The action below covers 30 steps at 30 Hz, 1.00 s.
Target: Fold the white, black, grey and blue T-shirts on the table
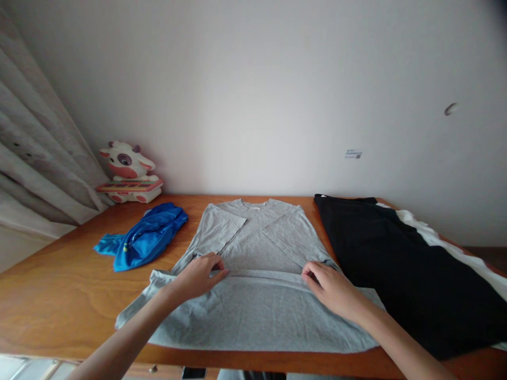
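Observation:
A grey T-shirt (257,311) lies on the wooden table in front of me, its neckline toward the wall. Both short sleeves are turned inward over the chest. The lower part is doubled up, so the hem runs across the middle of the shirt. At the left end of that hem, my left hand (201,277) is closed with its thumb and fingers on the fabric. My right hand (328,287) grips the hem's right end in the same way, fingers curled. The fingertips are partly hidden by the hands and cloth.
Left of the shirt lies a crumpled blue garment (146,237). A cow-shaped toy keyboard (130,179) stands by the curtain (39,137). On the right, black clothing (396,269) is spread flat over a white cloth (431,235). The wall (253,105) rises behind the table (59,285).

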### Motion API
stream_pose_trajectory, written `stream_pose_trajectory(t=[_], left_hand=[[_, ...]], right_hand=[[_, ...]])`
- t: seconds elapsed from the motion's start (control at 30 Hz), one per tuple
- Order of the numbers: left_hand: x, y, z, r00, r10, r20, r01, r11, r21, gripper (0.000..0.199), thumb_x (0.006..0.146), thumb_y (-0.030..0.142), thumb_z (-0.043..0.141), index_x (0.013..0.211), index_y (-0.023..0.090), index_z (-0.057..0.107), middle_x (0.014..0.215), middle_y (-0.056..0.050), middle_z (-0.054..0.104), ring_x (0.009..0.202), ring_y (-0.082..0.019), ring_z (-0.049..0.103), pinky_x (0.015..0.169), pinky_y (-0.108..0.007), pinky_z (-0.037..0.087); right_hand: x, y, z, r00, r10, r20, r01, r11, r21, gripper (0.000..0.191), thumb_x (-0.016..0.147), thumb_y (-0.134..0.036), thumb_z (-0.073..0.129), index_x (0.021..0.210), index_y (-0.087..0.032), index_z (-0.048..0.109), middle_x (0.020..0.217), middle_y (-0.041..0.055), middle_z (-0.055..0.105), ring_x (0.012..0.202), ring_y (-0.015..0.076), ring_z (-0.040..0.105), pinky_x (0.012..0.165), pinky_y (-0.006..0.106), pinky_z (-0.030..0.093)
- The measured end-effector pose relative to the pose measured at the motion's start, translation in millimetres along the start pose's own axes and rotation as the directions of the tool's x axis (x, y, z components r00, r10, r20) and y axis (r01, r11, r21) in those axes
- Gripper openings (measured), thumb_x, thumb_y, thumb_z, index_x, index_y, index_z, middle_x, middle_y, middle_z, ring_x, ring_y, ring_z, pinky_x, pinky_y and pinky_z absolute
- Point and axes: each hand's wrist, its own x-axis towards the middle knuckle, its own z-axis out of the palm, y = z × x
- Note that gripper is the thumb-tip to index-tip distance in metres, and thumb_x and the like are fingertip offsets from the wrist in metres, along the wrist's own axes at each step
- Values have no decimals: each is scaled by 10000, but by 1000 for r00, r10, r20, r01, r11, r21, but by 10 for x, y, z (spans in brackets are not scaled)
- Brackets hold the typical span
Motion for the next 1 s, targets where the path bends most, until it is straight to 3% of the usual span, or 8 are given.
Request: stream_pose_trajectory(t=[0.17, 0.33, 0.47, 0.73, 0.87, 1.0], left_hand=[[-40, -96, -141, 995, -49, 84, 48, 999, 6, 356, 910, 550, 546, 911, 219, 676, 864, -30, 739, 788, -205, 677, 686, -275, 433], [-111, -304, -282, 985, -35, 167, 34, 999, 10, 410, 892, 602, 556, 883, 213, 688, 875, -27, 734, 806, -201, 665, 696, -269, 432], [-214, -449, -373, 988, -55, 146, 53, 998, 22, 416, 889, 606, 553, 863, 211, 682, 884, -31, 729, 822, -200, 667, 721, -265, 443], [-525, -761, -550, 984, -149, 100, 140, 986, 86, 413, 891, 600, 534, 844, 216, 677, 835, -4, 721, 778, -179, 643, 704, -241, 427], [-602, -879, -631, 962, -261, 83, 253, 963, 89, 384, 882, 563, 562, 821, 204, 684, 781, 18, 718, 733, -172, 627, 668, -226, 404], [-644, -958, -670, 956, -286, 62, 281, 956, 88, 370, 883, 543, 570, 783, 201, 669, 757, 36, 695, 737, -162, 621, 689, -213, 395]], right_hand=[[-39, 26, -20, 998, 31, 49, -34, 998, 57, 73, 950, -290, 546, 916, -228, 565, 899, 22, 682, 838, 180, 649, 775, 330, 482], [-81, 87, -58, 997, 57, 49, -60, 997, 47, 214, 795, -258, 738, 971, -232, 619, 909, 17, 674, 844, 181, 641, 777, 319, 491], [-84, 85, -122, 999, 50, 19, -51, 999, 20, 64, 856, -184, 605, 888, -233, 634, 831, 9, 649, 760, 161, 616, 719, 302, 480], [-209, 246, -77, 999, 38, -12, -38, 999, -14, 151, 824, -173, 628, 955, -246, 643, 794, -8, 632, 716, 155, 616, 681, 276, 474], [-233, 269, -83, 1000, 10, -18, -11, 999, -32, 42, 840, -197, 608, 826, -234, 621, 847, 12, 638, 741, 160, 621, 696, 282, 481], [-226, 183, -146, 1000, 15, 21, -15, 1000, -16, 76, 827, -180, 600, 789, -236, 565, 836, 7, 655, 771, 169, 636, 722, 284, 485]])
